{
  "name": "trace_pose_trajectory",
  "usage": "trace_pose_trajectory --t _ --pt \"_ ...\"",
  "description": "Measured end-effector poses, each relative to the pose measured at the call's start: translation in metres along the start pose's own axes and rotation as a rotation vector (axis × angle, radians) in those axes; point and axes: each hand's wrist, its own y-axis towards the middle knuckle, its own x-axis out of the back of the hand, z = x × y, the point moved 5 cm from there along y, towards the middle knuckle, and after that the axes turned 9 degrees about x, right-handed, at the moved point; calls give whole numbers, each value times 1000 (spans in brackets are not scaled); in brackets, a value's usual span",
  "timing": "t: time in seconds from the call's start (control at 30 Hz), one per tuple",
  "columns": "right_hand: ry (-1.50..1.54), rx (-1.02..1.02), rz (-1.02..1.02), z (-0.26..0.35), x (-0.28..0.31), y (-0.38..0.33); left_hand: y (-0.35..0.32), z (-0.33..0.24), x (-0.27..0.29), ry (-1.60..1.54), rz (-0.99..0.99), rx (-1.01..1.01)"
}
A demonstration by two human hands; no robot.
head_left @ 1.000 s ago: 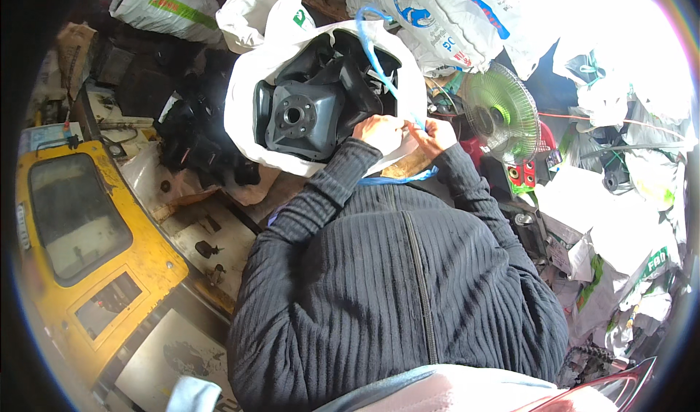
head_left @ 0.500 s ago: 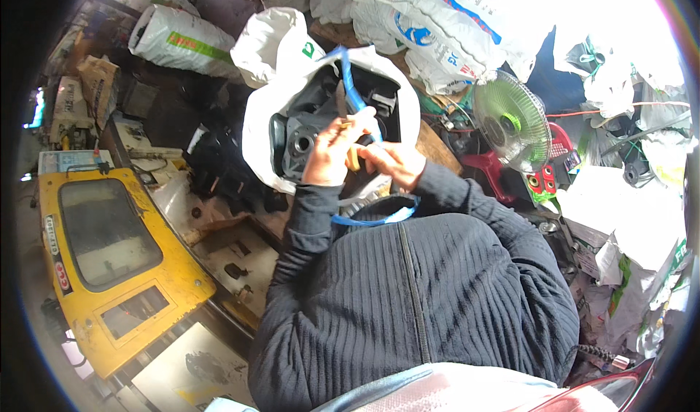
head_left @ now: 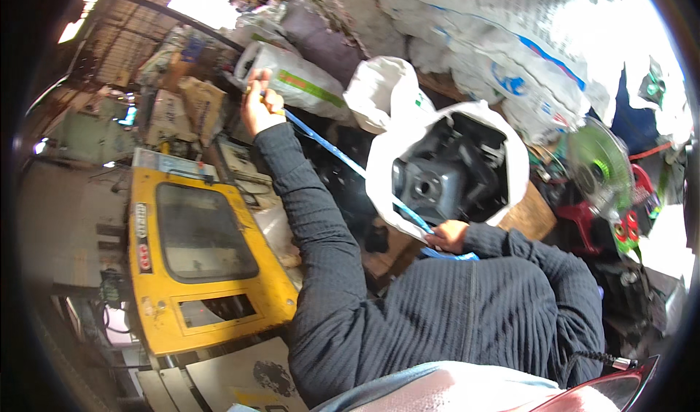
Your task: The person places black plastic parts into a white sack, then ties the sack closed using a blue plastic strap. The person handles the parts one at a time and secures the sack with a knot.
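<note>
My left hand is raised far out to the left, closed on one end of a blue strap. The strap runs taut down to my right hand, which grips it just below a white sack. The sack stands open with dark plastic parts inside. Both arms wear a dark ribbed sweater.
A yellow metal door panel with a window lies at the left. A green fan stands at the right beside red items. Large white sacks are piled behind. A wooden board lies under the sack.
My left hand has swung from the sack mouth up and out to the left, pulling the blue strap taut. My right hand dropped to the sack's lower edge.
</note>
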Motion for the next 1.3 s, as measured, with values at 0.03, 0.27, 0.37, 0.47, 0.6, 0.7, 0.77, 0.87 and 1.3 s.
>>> trace_pose_trajectory --t 0.03,0.27,0.37,0.47,0.6,0.7,0.77,0.87,1.3 --pt "57 -29 -21 3 3 4 10 -12 -6 65 61 -9" --pt "-222 146 -1182 32 139 -99 -56 98 -93 811 412 282" --pt "-410 -219 -1478 -24 142 -167 -135 216 -114 662 639 556" --pt "-56 -531 -988 -103 95 -166 -215 308 -144 796 669 534" --pt "919 -426 -1019 -156 63 -164 -240 358 -142 785 528 747" --pt "1188 -413 -1049 -158 56 -159 -254 390 -119 558 372 865" --pt "1384 -366 -975 -168 44 -153 -262 397 -116 506 333 880" --pt "1642 -165 -787 -182 34 -141 -264 395 -115 588 283 884" --pt "158 -79 -338 -133 90 -167 -285 405 -134 575 178 1116"
